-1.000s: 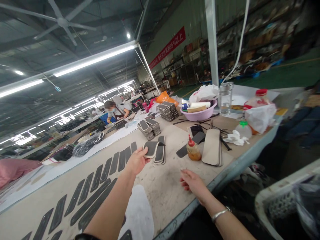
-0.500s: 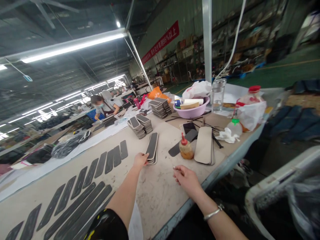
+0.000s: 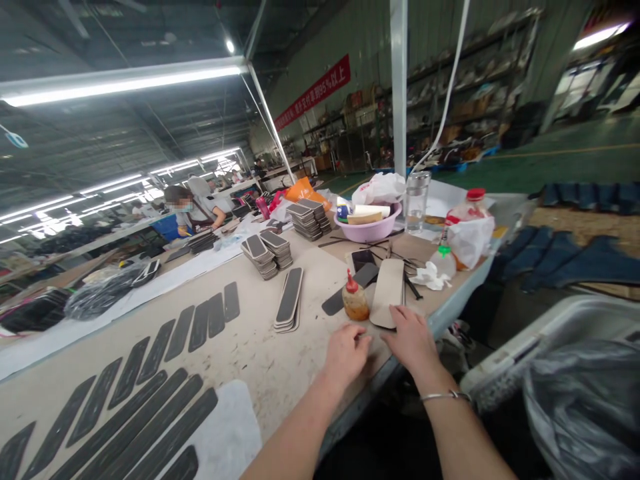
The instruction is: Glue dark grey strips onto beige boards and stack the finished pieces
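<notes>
My right hand [image 3: 411,339] lies with its fingers spread on the near end of a stack of beige oblong pads [image 3: 388,292] at the table's front edge. Just left of it, my left hand [image 3: 346,352] rests on the tabletop with its fingers curled loosely and nothing in them; its fingertips point toward the pad stack. A small glue bottle with a red tip [image 3: 355,302] stands directly beyond my left hand. A low pile of dark-topped oblong pads [image 3: 289,308] lies further left, apart from both hands.
Rows of dark pads [image 3: 150,373] cover the long worktable [image 3: 280,360] on the left. Taller pad stacks [image 3: 267,252], a pink basin [image 3: 371,228], a glass jar [image 3: 416,201], a bagged bottle [image 3: 467,230] stand behind. A seated person [image 3: 193,208] works farther along. A grey bin [image 3: 560,373] sits right.
My left hand set a dark pad on the low pile, let go and drew back right. My right hand moved forward onto the beige stack. The view swung right.
</notes>
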A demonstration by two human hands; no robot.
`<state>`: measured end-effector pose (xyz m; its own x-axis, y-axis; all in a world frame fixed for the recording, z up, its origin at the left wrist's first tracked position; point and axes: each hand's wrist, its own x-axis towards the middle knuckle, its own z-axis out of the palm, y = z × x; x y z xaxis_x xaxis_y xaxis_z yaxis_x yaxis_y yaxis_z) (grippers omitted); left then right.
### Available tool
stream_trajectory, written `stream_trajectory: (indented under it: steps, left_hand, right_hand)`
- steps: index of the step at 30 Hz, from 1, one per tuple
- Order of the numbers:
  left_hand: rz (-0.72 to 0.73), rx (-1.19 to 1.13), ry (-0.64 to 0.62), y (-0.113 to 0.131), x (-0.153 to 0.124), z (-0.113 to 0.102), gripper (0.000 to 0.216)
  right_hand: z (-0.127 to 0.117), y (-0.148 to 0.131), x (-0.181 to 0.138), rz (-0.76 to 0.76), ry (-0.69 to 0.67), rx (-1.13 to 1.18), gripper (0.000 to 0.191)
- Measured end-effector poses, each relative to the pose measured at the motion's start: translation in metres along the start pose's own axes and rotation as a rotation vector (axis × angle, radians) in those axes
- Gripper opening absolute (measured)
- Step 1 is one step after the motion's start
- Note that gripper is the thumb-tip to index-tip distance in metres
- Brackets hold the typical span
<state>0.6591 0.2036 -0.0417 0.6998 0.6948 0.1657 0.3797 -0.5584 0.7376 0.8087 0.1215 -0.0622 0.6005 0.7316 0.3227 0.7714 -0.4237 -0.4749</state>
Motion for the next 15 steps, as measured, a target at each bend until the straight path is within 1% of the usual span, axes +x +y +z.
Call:
stream_trajectory:
  steps: [2, 4, 6, 7, 9, 11, 13, 15]
  left_hand:
    - [-0.042, -0.098, -0.008, 0.009, -0.003, 0.013, 0.017]
    - [-0.110, -0.193, -0.028, 0.014, -0.006, 0.019, 0.016]
    - [-0.260, -0.349, -0.053, 0.015, -0.009, 0.019, 0.018]
    - [-0.361, -0.458, -0.055, 0.015, -0.010, 0.018, 0.021]
    - [-0.546, -0.704, -0.029, 0.014, -0.014, 0.013, 0.033]
    - [-0.658, -0.903, 0.000, 0.013, -0.017, 0.007, 0.045]
    - [-0.721, -1.003, -0.021, 0.013, -0.022, 0.000, 0.051]
    - [-0.725, -0.984, -0.036, 0.011, -0.029, -0.008, 0.048]
  right_hand:
    - [0.000, 0.003, -0.001, -0.002, -0.019, -0.012, 0.049]
    - [-0.001, 0.002, 0.000, -0.004, -0.028, -0.029, 0.037]
    - [-0.005, 0.000, 0.001, -0.018, -0.042, -0.033, 0.022]
    - [-0.007, -0.002, 0.002, -0.030, -0.050, -0.029, 0.020]
    - [-0.012, -0.006, 0.003, -0.069, -0.068, -0.011, 0.023]
    - [-0.017, -0.014, 0.000, -0.139, -0.103, 0.024, 0.023]
    - [-0.021, -0.028, -0.009, -0.239, -0.161, 0.073, 0.022]
    - [-0.025, -0.048, -0.023, -0.347, -0.232, 0.130, 0.022]
